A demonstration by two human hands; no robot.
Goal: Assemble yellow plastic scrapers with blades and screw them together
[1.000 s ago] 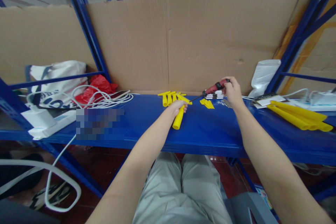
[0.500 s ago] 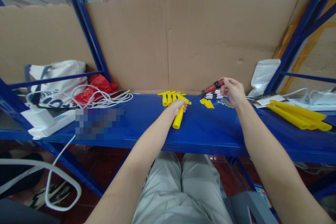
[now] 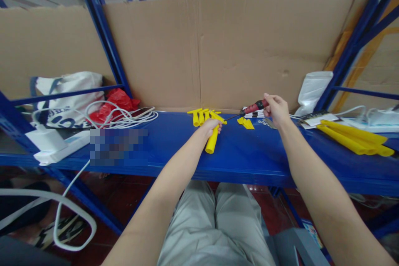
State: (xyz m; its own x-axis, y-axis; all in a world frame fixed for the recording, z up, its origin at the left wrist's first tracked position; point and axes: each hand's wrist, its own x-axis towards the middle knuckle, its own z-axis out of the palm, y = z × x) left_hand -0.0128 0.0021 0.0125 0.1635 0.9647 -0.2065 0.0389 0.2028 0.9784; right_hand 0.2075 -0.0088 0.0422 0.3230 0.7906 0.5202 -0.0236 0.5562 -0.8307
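Observation:
My left hand point(image 3: 213, 126) is closed around a yellow tube point(image 3: 211, 144), whose lower end points toward me over the blue shelf point(image 3: 174, 149). My right hand point(image 3: 277, 108) grips the rear end of a screwdriver point(image 3: 254, 107) with a red and black handle. Its thin shaft slants down to the left, and the tip meets the work at my left fingers; the exact contact is hidden. Several yellow T-shaped pieces point(image 3: 195, 119) lie just behind my left hand. Between the hands are small yellow pieces point(image 3: 246, 123), with small metal parts point(image 3: 264, 122) beside them.
Yellow tapered tubes point(image 3: 352, 139) lie on the right, near a white pouch point(image 3: 314, 91). At left are coiled white cables point(image 3: 131, 120), a red plastic bag point(image 3: 114, 106), a cloth bag point(image 3: 71, 95) and a power strip point(image 3: 62, 149). Cardboard point(image 3: 243, 50) stands behind the shelf.
My right fingers have shifted slightly on the end of the screwdriver handle, with the hand a touch lower. My left hand and the yellow tube stay nearly in place.

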